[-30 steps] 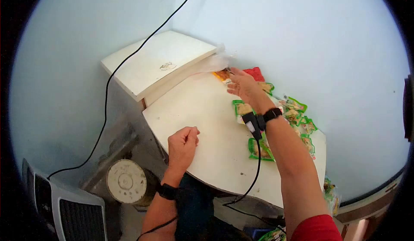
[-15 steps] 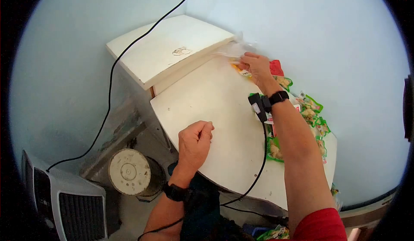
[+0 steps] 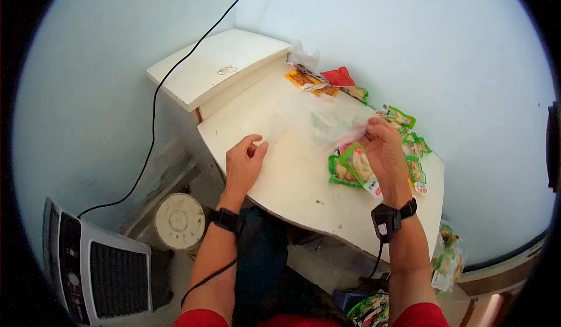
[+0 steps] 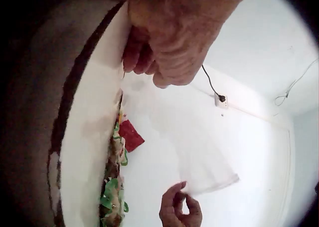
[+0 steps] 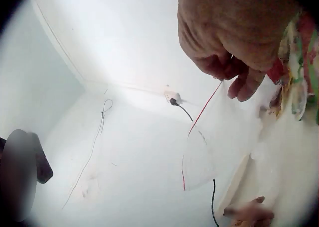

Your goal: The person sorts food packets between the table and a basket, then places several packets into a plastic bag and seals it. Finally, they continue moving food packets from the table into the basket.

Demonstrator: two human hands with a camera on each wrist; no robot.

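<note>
A thin clear plastic bag (image 3: pixel 333 119) stretches across above the white table, pinched at one edge by the right hand (image 3: pixel 385 151). Along its rim runs a red line, seen in the right wrist view, where the right hand (image 5: pixel 229 32) has thumb and fingers together on the bag (image 5: pixel 224 132). The left hand (image 3: pixel 244 166) is over the table's near left part, fingers loosely curled, beside the bag's far end; no grip on it shows. Green-edged food packets (image 3: pixel 359 164) lie just below the right hand.
More green-edged packets (image 3: pixel 415 172) line the table's right side by the wall. A red packet (image 3: pixel 338 77) and orange packets (image 3: pixel 304 80) lie at the back, beside a raised white box (image 3: pixel 222 67). A round stool (image 3: pixel 180 222) stands lower left; a black cable (image 3: pixel 155 116) hangs at left.
The right hand has come back from the far packets toward the body, drawing the clear bag with it. The left hand's fingers have loosened from a tighter curl.
</note>
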